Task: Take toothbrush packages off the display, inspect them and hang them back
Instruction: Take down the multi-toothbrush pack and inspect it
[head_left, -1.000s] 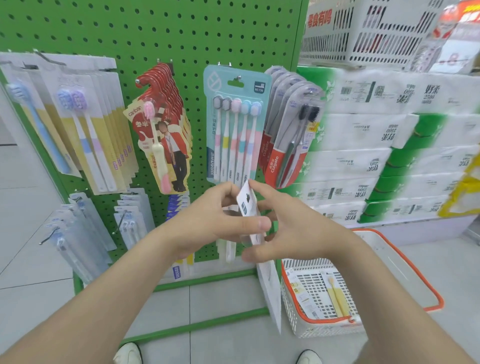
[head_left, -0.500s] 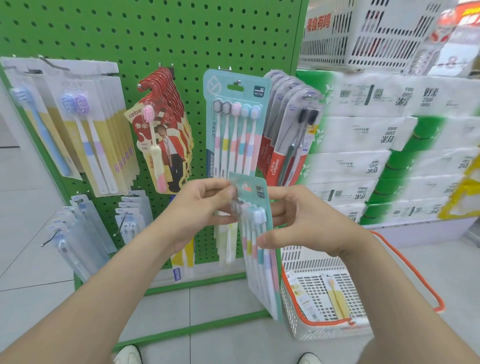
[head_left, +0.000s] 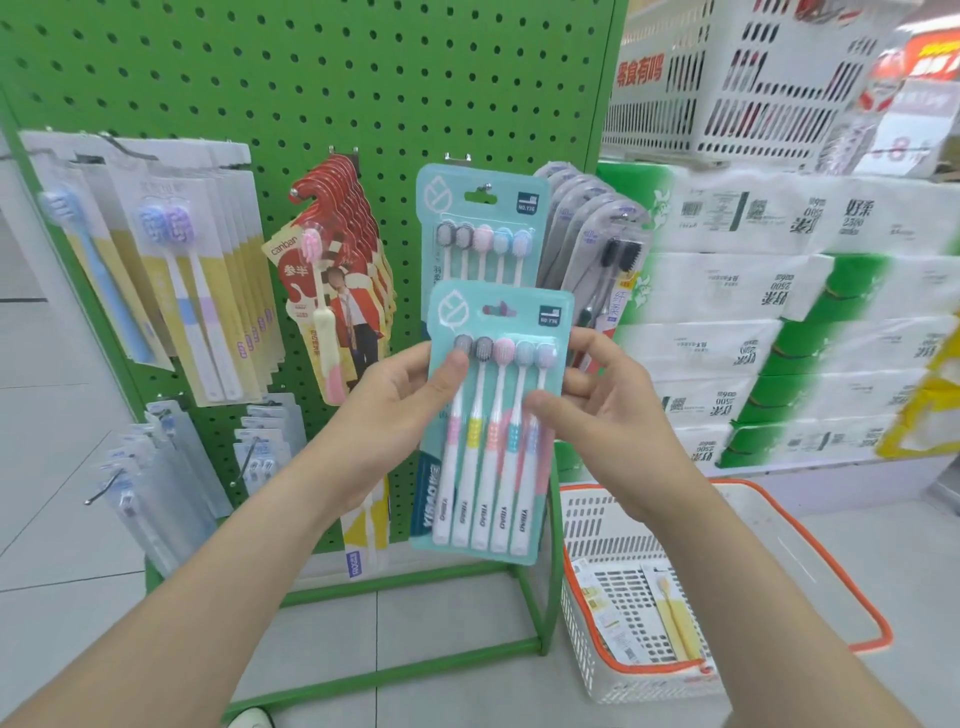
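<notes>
A teal toothbrush package (head_left: 493, 478) with several pastel brushes faces me, held upright in front of the green pegboard display (head_left: 322, 88). My left hand (head_left: 400, 410) grips its left edge, thumb on the front near the brush heads. My right hand (head_left: 608, 400) grips the right edge, thumb across the brush necks. An identical teal package (head_left: 483, 218) hangs on a hook just behind and above it.
Red packages (head_left: 337, 280), yellow-white packages (head_left: 197, 270) and grey packages (head_left: 592, 234) hang alongside. A white basket with an orange rim (head_left: 779, 582) sits on the floor to the right and holds a yellow toothbrush pack. Stacked tissue packs (head_left: 779, 312) fill the right shelf.
The package has been turned from edge-on to face me and lifted a little higher. Both hands shifted to its side edges.
</notes>
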